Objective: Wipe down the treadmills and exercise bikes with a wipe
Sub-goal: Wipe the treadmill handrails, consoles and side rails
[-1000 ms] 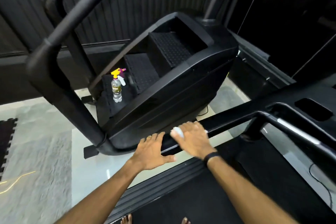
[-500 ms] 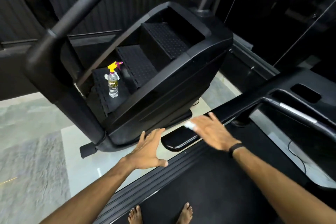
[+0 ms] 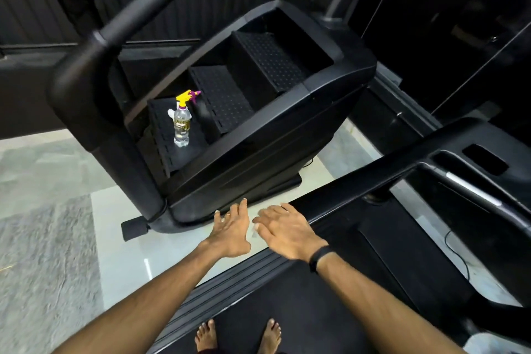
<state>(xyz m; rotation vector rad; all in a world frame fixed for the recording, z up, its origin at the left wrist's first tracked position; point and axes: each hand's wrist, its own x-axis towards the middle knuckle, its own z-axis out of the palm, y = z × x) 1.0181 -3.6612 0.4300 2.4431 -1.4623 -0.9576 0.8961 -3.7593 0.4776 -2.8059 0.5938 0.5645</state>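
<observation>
I'm looking down at both hands stretched out side by side above the pale floor [image 3: 120,238], between the stair machine [image 3: 258,135] and the treadmill rail [image 3: 373,178]. A second ago they both lay on the end of that rail; half a second ago the right one had slid up along it while the left hung off to the side. Now the two have come back together, nearly touching, just past the rail's near end.

My left hand [image 3: 231,231] is spread flat, fingers straight, a ring on one finger, holding nothing. My right hand [image 3: 283,228] is also flat with fingers extended, a black band [image 3: 320,258] on the wrist. The wipe [image 3: 255,231] shows only as a small pale smudge at the thumb side of the right hand, blurred, so I cannot tell whether the thumb pinches it or it merely lies under the palm.

The spray bottle [image 3: 182,123], with its yellow trigger head, stands upright on the lowest step of the stair machine, as before. My bare feet [image 3: 238,336] stand on the treadmill belt [image 3: 287,296].
</observation>
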